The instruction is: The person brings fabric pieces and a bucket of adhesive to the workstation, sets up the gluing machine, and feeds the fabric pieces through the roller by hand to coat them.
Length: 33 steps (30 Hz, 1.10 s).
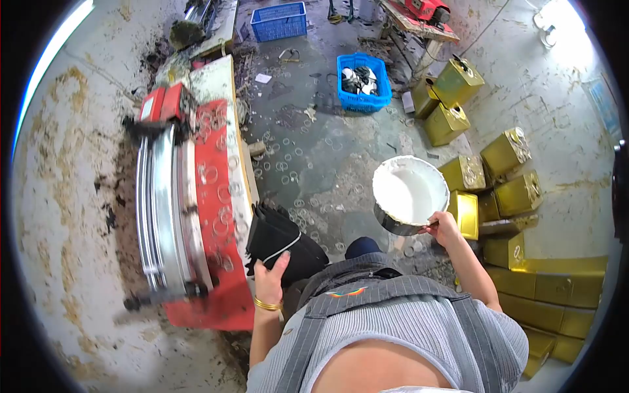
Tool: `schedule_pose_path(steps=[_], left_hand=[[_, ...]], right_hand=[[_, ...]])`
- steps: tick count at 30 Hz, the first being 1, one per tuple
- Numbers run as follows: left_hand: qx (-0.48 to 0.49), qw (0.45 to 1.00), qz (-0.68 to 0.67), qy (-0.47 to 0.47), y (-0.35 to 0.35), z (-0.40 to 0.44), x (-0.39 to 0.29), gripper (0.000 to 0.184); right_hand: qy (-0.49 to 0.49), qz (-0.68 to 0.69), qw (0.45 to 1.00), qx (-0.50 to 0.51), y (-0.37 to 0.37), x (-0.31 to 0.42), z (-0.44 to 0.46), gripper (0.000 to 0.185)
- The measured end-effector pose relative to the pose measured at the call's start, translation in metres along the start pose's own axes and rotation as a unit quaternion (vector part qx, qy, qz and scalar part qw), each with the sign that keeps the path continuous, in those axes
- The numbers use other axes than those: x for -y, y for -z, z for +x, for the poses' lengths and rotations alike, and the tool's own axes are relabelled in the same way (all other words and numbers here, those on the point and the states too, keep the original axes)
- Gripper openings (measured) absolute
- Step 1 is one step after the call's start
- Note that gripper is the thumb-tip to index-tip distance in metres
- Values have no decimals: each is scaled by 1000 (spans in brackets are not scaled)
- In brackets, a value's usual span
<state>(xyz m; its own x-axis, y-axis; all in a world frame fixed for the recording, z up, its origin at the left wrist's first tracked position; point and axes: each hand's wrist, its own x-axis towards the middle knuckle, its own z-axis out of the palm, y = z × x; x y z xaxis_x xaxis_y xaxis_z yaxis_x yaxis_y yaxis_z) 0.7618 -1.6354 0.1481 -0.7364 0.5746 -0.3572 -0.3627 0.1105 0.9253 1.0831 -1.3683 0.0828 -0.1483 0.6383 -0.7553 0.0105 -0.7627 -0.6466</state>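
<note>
A round pot (411, 190) with a white-coated inside and a dark outer wall is held out at the centre right. My right hand (445, 229) grips it at its lower right edge. A folded bundle of black material (288, 245), with a thin white cord across it, lies at the lower centre left. My left hand (270, 278), with gold bangles on the wrist, holds the bundle's lower edge, thumb on top. Left of the bundle is a bench with a red sheet (213, 196) and a long metal roller machine (160, 203).
Gold metal cans (504, 154) stand in groups along the right. A blue basket (364, 101) with black and white items and another blue basket (278, 23) stand on the floor (327, 157), which is littered with rings. A red machine (429, 10) sits on a back bench.
</note>
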Motion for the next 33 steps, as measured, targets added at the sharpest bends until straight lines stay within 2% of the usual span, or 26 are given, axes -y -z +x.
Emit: schedule_pose_path(steps=[3, 5, 7, 8, 9, 11, 13, 15, 17, 19, 20, 21, 23, 25, 26, 27, 29, 31, 33], left_hand=[[-5, 997, 44, -60, -40, 108, -41, 31], [-11, 997, 35, -65, -72, 175, -71, 29], [-33, 998, 16, -60, -89, 249, -84, 30], [-27, 994, -22, -102, -109, 282, -100, 31], [-71, 994, 38, -80, -123, 311, -120, 33], [-83, 985, 30, -147, -150, 376, -146, 34], [-40, 991, 33, -124, -165, 441, -177, 37], [-79, 981, 109, -138, -174, 513, -195, 37], [-60, 988, 60, -128, -199, 588, -218, 38], [-99, 973, 179, -109, -211, 670, -236, 41], [-132, 971, 153, -123, -216, 719, -233, 42], [-118, 971, 171, -117, -230, 765, -245, 45], [-21, 982, 150, -111, -256, 853, -269, 49], [-24, 978, 187, -94, -303, 931, -302, 56], [-63, 969, 221, -94, -330, 969, -318, 60], [-27, 978, 190, -80, -355, 1009, -333, 64], [-35, 971, 223, -80, -401, 1092, -353, 64], [50, 969, 235, -64, -457, 1164, -380, 62], [72, 971, 211, -89, -513, 1233, -385, 59]], right_hand=[[-1, -21, 999, 30, -56, 70, 69, 21], [2, -23, 999, 26, -94, 114, 133, 22], [-8, -32, 996, 79, -136, 161, 194, 22], [13, -42, 995, 84, -164, 192, 219, 21], [25, -46, 995, 87, -193, 216, 238, 19], [19, -45, 994, 99, -252, 274, 285, 20], [-1, -37, 992, 123, -306, 333, 328, 21], [0, -38, 989, 142, -349, 382, 394, 21], [-33, -23, 985, 170, -393, 428, 459, 21], [-46, -8, 983, 179, -430, 471, 518, 20], [-30, 1, 985, 168, -452, 503, 526, 22], [-11, 22, 991, 134, -471, 528, 544, 24], [5, 33, 993, 114, -496, 589, 567, 24], [11, 55, 993, 104, -508, 645, 608, 23], [12, 62, 994, 93, -512, 672, 628, 23], [14, 70, 994, 82, -515, 699, 650, 22], [46, 90, 993, 65, -517, 751, 684, 21], [55, 82, 995, 34, -512, 798, 725, 21], [81, 71, 994, -12, -504, 838, 769, 21]])
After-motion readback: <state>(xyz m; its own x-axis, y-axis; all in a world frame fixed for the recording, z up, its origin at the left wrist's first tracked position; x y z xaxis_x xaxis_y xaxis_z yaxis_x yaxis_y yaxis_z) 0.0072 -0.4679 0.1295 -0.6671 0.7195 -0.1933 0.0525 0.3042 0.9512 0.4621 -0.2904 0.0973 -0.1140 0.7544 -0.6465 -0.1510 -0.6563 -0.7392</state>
